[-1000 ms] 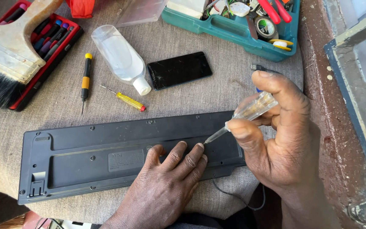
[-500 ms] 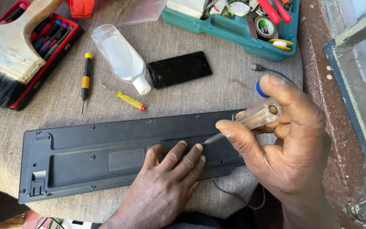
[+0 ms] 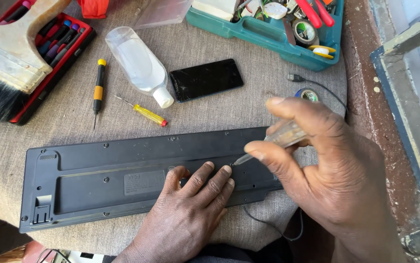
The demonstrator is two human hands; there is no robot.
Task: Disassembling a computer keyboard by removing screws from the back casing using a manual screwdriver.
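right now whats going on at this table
A person has a black keyboard lying face down on a grey cloth. The left hand presses flat on its back, while the right hand holds a clear-handled screwdriver with its tip down at the back panel beside the left fingertips. Above lie a cracked phone, a clear bottle, two small yellow screwdrivers, a big brush and a teal tray of tools.

Matt black plastic keyboard back [image 3: 122, 180], clear plastic screwdriver handle [image 3: 288, 135], coarse grey woven cloth [image 3: 210, 112], glossy cracked phone [image 3: 206, 79]
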